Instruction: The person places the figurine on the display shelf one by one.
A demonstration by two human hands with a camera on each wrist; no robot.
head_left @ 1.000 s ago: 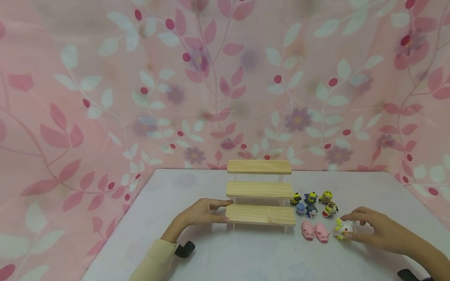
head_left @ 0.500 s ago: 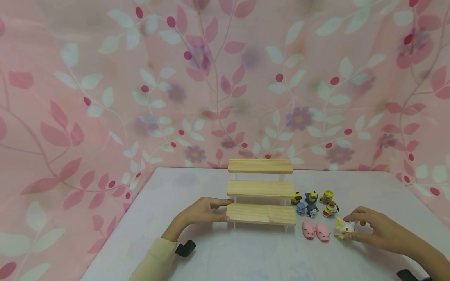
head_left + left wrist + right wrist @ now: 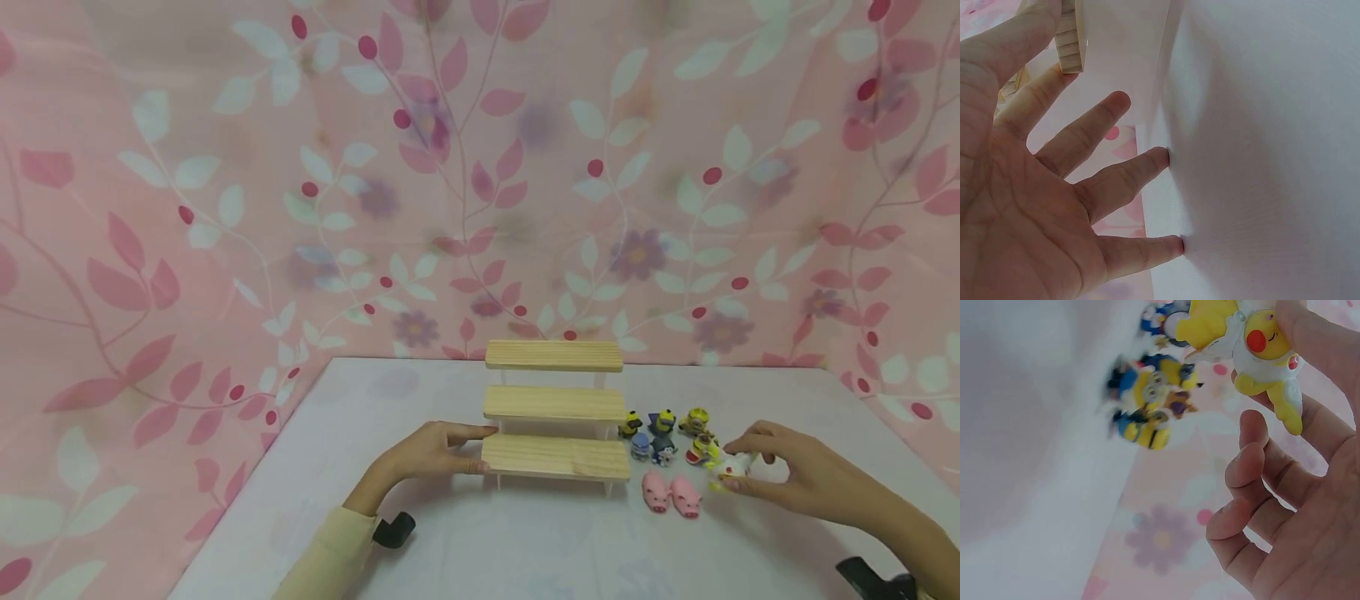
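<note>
My left hand (image 3: 431,454) is at the left end of a three-tier wooden display stand (image 3: 555,457), pinching its lowest board between thumb and index finger. In the left wrist view the other fingers (image 3: 1125,181) are spread, two tips touching the white tabletop. On the right, my right hand (image 3: 802,475) pinches a yellow-and-white toy figurine (image 3: 735,468), held just above the table. The right wrist view shows the figurine's red-cheeked face (image 3: 1266,337) between thumb and fingers; the remaining fingers are curled beside it. Two pink toy pigs (image 3: 671,494) lie left of the right hand.
Several small figurines (image 3: 663,423), mostly yellow and blue, stand between the display stand and my right hand. A white cloth (image 3: 420,542) covers the table. Behind the table's back edge hangs a pink floral curtain (image 3: 480,208).
My right hand has lifted the figurine off the table and moved it slightly up and away from me. The left hand keeps its place on the stand.
</note>
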